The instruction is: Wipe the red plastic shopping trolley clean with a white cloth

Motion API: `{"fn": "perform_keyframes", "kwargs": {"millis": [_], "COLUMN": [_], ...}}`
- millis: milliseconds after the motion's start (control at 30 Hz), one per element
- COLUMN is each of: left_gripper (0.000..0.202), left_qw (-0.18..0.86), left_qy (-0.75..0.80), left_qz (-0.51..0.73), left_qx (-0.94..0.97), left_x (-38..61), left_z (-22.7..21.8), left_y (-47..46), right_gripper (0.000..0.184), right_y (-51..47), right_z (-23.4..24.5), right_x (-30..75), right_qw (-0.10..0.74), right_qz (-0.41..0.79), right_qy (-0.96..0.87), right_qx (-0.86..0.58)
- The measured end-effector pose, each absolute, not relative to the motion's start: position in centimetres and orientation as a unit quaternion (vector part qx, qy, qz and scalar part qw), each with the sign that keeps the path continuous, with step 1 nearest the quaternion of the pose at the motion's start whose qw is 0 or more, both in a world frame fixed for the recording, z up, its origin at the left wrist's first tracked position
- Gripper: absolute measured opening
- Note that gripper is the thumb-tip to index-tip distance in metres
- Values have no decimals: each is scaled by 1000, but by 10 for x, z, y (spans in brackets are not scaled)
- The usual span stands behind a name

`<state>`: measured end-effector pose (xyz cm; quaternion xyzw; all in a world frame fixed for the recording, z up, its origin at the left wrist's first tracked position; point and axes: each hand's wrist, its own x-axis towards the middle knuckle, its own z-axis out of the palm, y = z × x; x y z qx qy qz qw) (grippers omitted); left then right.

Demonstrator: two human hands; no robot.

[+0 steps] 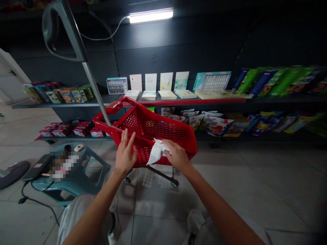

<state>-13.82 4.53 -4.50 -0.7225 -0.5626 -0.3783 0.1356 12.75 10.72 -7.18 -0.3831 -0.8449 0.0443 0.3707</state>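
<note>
A small red shopping cart with perforated basket walls stands on the tiled floor in front of me. My right hand grips a white cloth or tissue against the near rim of the basket. Its fingers are bent over the cloth's upper right part, and a loose corner hangs down over the near wall. At the cart's near left side is my left hand, fingers spread and nothing in it. It is at the rim beside the handle end; whether it touches the plastic I cannot tell.
A grey-handled pole rises at the cart's handle. Shelves behind hold notebooks, snack bags and small boxes. To the left, a blue-green plastic stool carries a dark device with a cable. A lit tube lamp hangs above.
</note>
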Motion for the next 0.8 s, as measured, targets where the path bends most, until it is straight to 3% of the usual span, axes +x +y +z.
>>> {"fn": "perform_keyframes", "kwargs": {"millis": [200,367,500,800], "left_gripper": [91,86,80,90], "left_qw": [67,31,24,9], "left_qy": [-630,-673,-657,-630], "left_qz": [-291,-241,-248,-268], "left_qx": [-717,-698,-711,-729], "left_x": [-95,-96,-110,-134], "left_z": [-67,-60,-59,-68], "left_y": [33,32,30,28], "right_gripper": [41,39,43,35], "right_y": [105,96,90,94], "right_z": [-72,-63,-61,-67], "right_x": [110,95,96,149], "right_qw": [395,373,339,301], "right_qz": [57,62,62,78], "right_qy": [-821,-834,-860,-864], "right_qx": [-408,-402,-377,-395]}}
